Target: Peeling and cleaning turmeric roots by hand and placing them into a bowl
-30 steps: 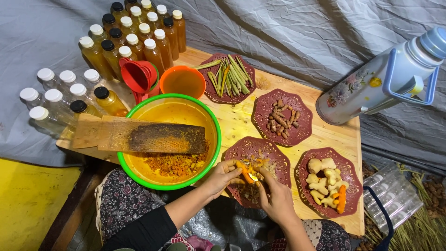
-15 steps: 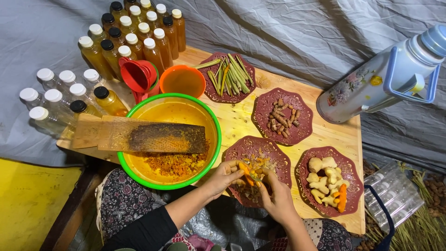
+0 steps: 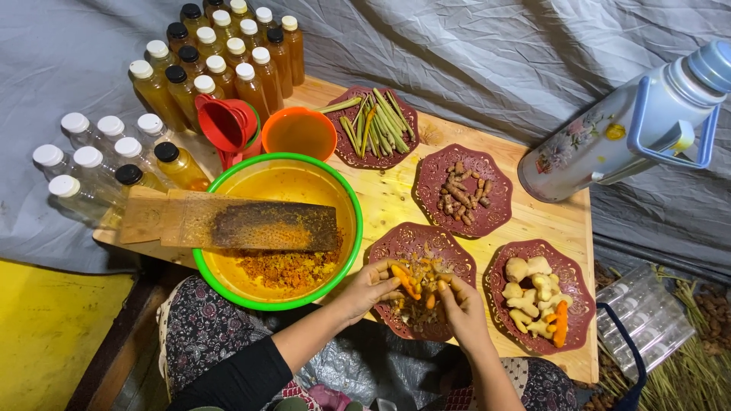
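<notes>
My left hand (image 3: 365,288) and my right hand (image 3: 460,310) meet over a maroon plate (image 3: 403,242) of orange turmeric pieces and peelings. The left hand pinches an orange turmeric root (image 3: 405,280). The right hand's fingers close on a small piece next to it; I cannot tell whether it holds a tool. Left of the hands stands a green-rimmed yellow basin (image 3: 320,190) with grated orange pulp (image 3: 289,268) in it. A wooden grater board (image 3: 228,222) lies across the basin.
Other maroon plates hold ginger with a carrot-coloured root (image 3: 537,293), small brown roots (image 3: 461,189) and lemongrass stalks (image 3: 375,123). An orange bowl (image 3: 302,131), red funnel (image 3: 226,123), filled bottles (image 3: 221,57), empty bottles (image 3: 91,160) and a flask (image 3: 624,125) stand on the wooden table (image 3: 548,221).
Both hands stay over the plate; the fingers have shifted slightly, turning the orange root between them.
</notes>
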